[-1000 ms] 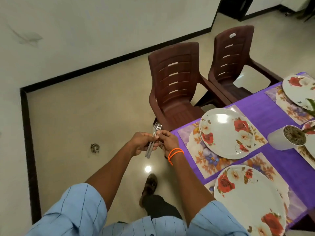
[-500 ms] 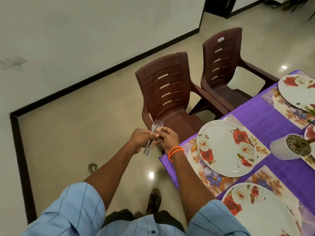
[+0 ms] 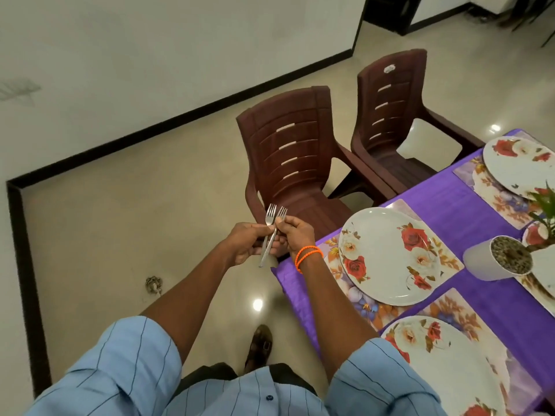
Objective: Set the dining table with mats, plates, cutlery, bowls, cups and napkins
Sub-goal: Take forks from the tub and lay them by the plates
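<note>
- The left hand (image 3: 246, 246) is curled around the handles of two forks (image 3: 271, 228), which it holds over the floor just off the corner of the desk (image 3: 456, 199).
- The right hand (image 3: 292, 235) pinches the neck of the right-hand fork with thumb and fingertips; two orange bands (image 3: 307, 257) sit on its wrist.
- The fork prongs point up and away from the person, side by side, and the handles cross lower down, their ends sticking out below the left hand.
- The desk is covered with a purple cloth and carries flowered mats (image 3: 339, 274), each with a plate on top.
- The nearest plate (image 3: 444, 364) lies at the bottom right, a second plate (image 3: 387, 256) lies just beyond it beside the right wrist, and a third plate (image 3: 519, 166) lies farther off at the right edge.
- A white pot (image 3: 495, 259) with a plant stands on the cloth between the plates.
- Two brown plastic chairs (image 3: 288, 163) stand at the far side of the desk, the nearer one right behind the forks.
- A small dark object lies on the tiled floor (image 3: 120, 223) to the left; I cannot tell what it is.
</note>
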